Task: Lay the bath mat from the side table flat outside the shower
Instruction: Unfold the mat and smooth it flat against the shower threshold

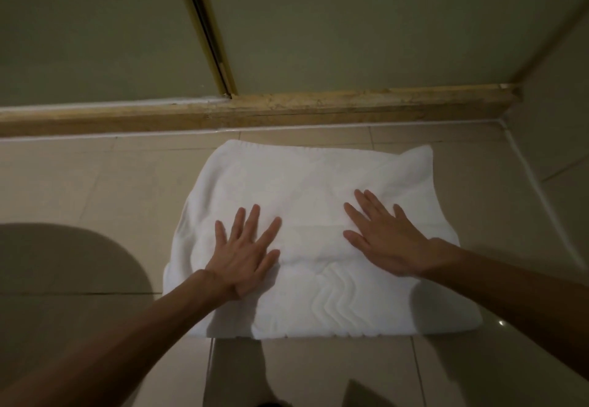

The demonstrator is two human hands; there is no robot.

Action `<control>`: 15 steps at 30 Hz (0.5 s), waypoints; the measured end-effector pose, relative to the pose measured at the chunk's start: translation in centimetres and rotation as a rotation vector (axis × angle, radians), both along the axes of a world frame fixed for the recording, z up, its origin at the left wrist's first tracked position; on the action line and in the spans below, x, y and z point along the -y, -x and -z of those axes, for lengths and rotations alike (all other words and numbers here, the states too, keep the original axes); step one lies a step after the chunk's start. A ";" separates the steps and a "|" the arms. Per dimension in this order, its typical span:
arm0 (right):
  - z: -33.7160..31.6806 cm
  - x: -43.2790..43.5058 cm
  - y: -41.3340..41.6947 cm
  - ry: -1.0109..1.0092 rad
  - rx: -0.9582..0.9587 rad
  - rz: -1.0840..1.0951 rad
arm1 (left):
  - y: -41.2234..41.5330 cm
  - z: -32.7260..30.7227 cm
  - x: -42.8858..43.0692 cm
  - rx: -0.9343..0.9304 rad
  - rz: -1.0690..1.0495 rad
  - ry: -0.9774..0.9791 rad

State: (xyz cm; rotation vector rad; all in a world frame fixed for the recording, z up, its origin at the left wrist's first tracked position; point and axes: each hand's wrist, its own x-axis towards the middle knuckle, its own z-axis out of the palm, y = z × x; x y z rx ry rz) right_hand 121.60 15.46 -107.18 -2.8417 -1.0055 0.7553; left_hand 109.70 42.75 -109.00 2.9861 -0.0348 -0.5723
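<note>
A white bath mat (pixel 306 180) with a wavy raised pattern lies spread on the tiled floor, a short way in front of the shower's stone threshold (pixel 350 105). My left hand (pixel 247 252) rests palm down on the mat's left half, fingers spread. My right hand (pixel 382 234) lies flat on the right half, fingers apart as well. Neither hand holds any cloth. The mat shows a few soft creases around its middle and left edge.
Glass shower doors with a brass frame (pixel 207 30) rise behind the threshold. A wall (pixel 561 126) meets the floor at the right. Beige floor tiles (pixel 89 183) surround the mat, with a round shadow at the left.
</note>
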 end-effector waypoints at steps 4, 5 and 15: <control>0.7 0.3 -0.8 -0.013 0.046 -0.032 | 0.1 0.0 0.4 0.005 -0.006 0.032; 0.9 0.3 -1.0 -0.018 0.056 -0.042 | 0.1 0.0 0.6 0.005 -0.014 0.038; 1.1 2.3 -4.6 0.016 0.125 -0.179 | 0.0 -0.3 4.8 -0.043 -0.151 0.094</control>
